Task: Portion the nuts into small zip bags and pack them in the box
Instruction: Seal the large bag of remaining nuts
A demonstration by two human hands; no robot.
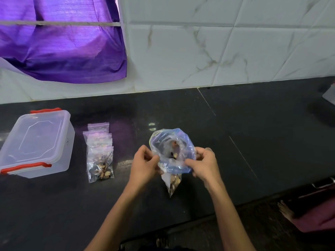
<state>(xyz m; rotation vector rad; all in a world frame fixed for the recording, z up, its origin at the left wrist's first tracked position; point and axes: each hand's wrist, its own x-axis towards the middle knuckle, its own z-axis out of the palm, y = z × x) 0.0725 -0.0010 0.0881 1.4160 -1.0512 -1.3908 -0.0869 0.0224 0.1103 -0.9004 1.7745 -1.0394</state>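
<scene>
A large clear zip bag [173,153] with a blue-tinted rim is held between both hands above the dark countertop [235,133], its mouth spread wide. The left hand [145,164] pinches the rim on one side, the right hand [204,164] grips the opposite side. Nuts [175,180] are gathered in the bag's lower corner, hanging below the hands. Small filled zip bags [99,151] are stacked to the left, beside a closed clear plastic box [36,144] with red clips.
</scene>
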